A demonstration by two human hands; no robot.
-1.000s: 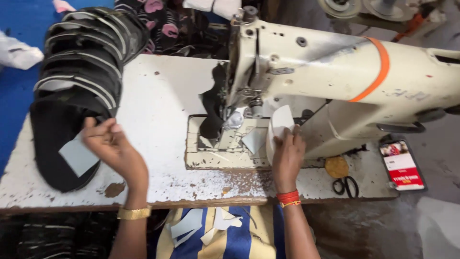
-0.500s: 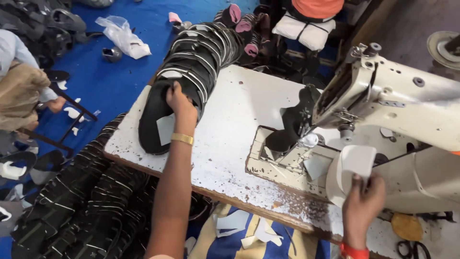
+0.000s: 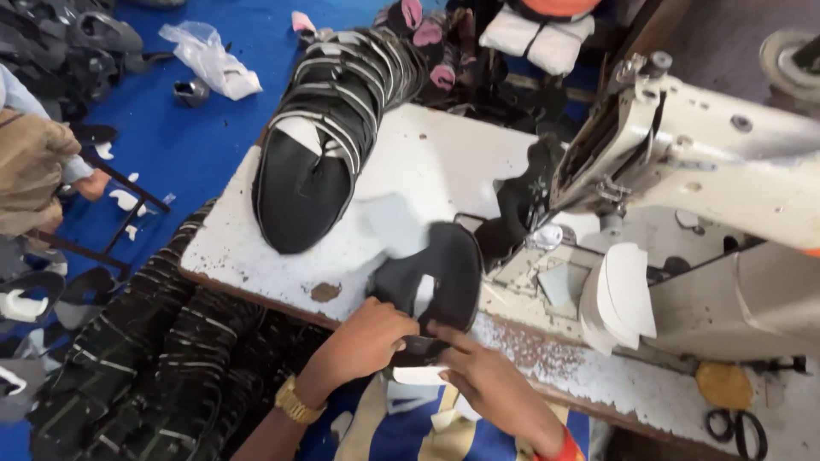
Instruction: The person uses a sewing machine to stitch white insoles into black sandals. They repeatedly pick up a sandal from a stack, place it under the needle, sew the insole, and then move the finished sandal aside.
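both hands, left [image 3: 363,341] and right [image 3: 487,380], pinch black upper [image 3: 436,273] and white liner [image 3: 418,374] at table [image 3: 427,171] edge, aligning them, machine [image 3: 709,162] at 2 o'clock.

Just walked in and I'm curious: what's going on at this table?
A person holds a black shoe piece with both hands at the near edge of a worn white table: left hand, right hand. A sewing machine stands to the right; a stack of black pieces lies behind.

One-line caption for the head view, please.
Both hands, left hand and right hand, grip a black shoe upper at the table edge beside the sewing machine.
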